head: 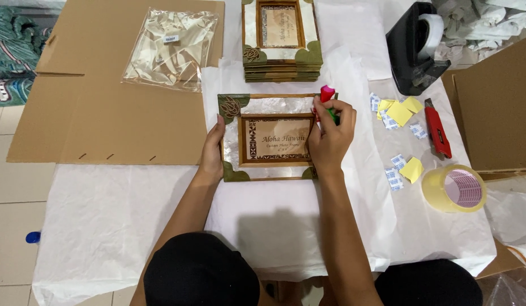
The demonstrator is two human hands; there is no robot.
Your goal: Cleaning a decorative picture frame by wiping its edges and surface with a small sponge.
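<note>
The left hand lay flat, steadying the picture frame; the right hand gripped a red-and-green marker, best kept upright over the frame's right edge.

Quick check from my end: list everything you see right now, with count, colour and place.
picture frame: one, green and gold, centre, on white paper
frame stack: one, same colours, top centre
plastic bag: one, clear, on cardboard sheet, upper left
tape dispenser: one, black, upper right
box cutter: one, red, right
tape roll: one, yellowish, right
paper slips: several, yellow and blue-white, right
marker: one, red-capped, in right hand
left hand: on frame's left edge
right hand: grips marker
</note>
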